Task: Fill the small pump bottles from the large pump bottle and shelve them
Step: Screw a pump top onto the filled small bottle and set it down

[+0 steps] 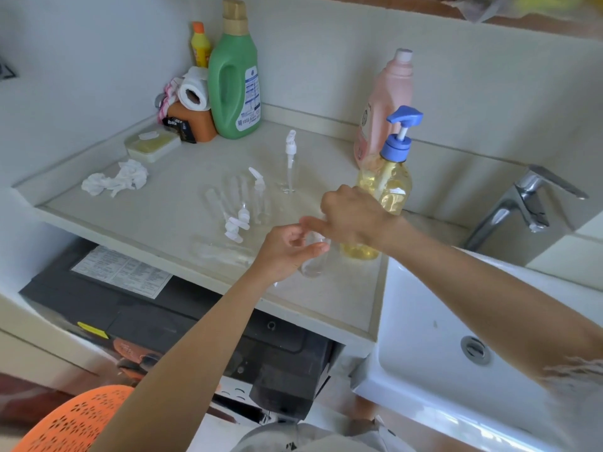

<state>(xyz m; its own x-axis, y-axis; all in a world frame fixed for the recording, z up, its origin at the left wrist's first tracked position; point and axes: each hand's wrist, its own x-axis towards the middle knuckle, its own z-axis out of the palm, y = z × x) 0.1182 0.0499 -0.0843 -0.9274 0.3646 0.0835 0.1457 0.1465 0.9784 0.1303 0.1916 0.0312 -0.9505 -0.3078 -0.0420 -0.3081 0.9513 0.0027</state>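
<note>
The large pump bottle holds yellow liquid and has a blue pump; it stands at the right of the counter. A small clear bottle stands just in front of it. My left hand curls around the small bottle's upper part. My right hand is above it, fingers curled at its top, which the hands hide. Several more small clear pump bottles lie on the counter's middle, and one small pump bottle stands upright behind them.
A green jug, a pink bottle, a paper roll and a soap box line the back. A crumpled tissue lies left. A white sink with a tap is on the right. A black appliance sits under the counter.
</note>
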